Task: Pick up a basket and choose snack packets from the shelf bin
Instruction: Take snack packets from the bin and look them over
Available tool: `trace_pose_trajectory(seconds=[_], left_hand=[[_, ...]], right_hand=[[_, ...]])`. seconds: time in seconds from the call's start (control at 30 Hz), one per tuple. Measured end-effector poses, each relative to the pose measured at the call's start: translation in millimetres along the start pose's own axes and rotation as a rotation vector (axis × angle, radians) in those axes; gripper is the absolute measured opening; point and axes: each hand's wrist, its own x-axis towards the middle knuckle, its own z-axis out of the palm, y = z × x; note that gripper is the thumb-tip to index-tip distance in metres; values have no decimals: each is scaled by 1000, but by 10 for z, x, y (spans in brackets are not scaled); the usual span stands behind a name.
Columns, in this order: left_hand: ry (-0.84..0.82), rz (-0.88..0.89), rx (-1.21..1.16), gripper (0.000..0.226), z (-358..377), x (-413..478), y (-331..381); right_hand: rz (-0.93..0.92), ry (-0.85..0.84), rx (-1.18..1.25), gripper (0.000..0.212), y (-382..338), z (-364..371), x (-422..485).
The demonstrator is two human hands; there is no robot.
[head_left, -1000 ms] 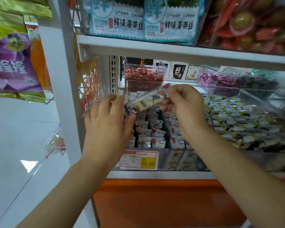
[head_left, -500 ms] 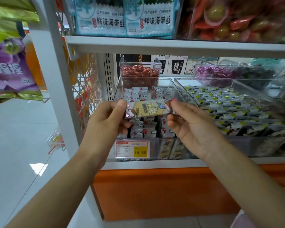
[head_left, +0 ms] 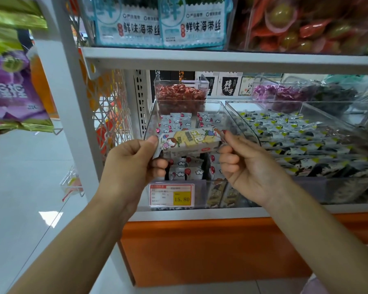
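Note:
A long yellow and white snack packet [head_left: 189, 140] with cartoon figures is held level in front of the clear shelf bin [head_left: 155, 115]. My left hand [head_left: 134, 164] pinches its left end between thumb and fingers. My right hand [head_left: 245, 162] pinches its right end. The bin behind holds several small white packets [head_left: 179, 124] with red dots. No basket is in view.
A price tag [head_left: 171, 195] reading 15.80 hangs on the bin's front. Right of it stands a second clear bin [head_left: 306, 107] of dark and yellow packets. A small tub of red sweets [head_left: 180, 95] sits behind. The white shelf post [head_left: 72, 115] rises at left, an orange base [head_left: 210, 247] below.
Both hands have drawn the packet out of the bin toward me and lowered it, turning it flat so its printed face shows.

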Motion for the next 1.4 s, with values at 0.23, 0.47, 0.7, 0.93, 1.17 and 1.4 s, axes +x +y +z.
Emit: trace_pose_trajectory(seconds=[0.23, 0.47, 0.7, 0.93, 1.17, 1.4], left_hand=[[-15, -87, -124, 25, -62, 43, 20], [-126, 36, -48, 18, -43, 24, 72], [-151, 96, 15, 22, -29, 17, 44], [-229, 151, 179, 29, -19, -35, 107], [-280, 199, 398, 29, 1, -91, 155], [-241, 167, 480, 10, 59, -100, 108]], right_hand=[[-209, -86, -277, 8, -3, -66, 19], [-468, -22, -669, 12, 55, -87, 5], [-467, 7, -745, 12, 48, -73, -12], [-416, -10, -703, 16, 21, -87, -33], [-445, 45, -839, 21, -28, -106, -36], [-515, 32, -1007, 25, -23, -106, -37]])
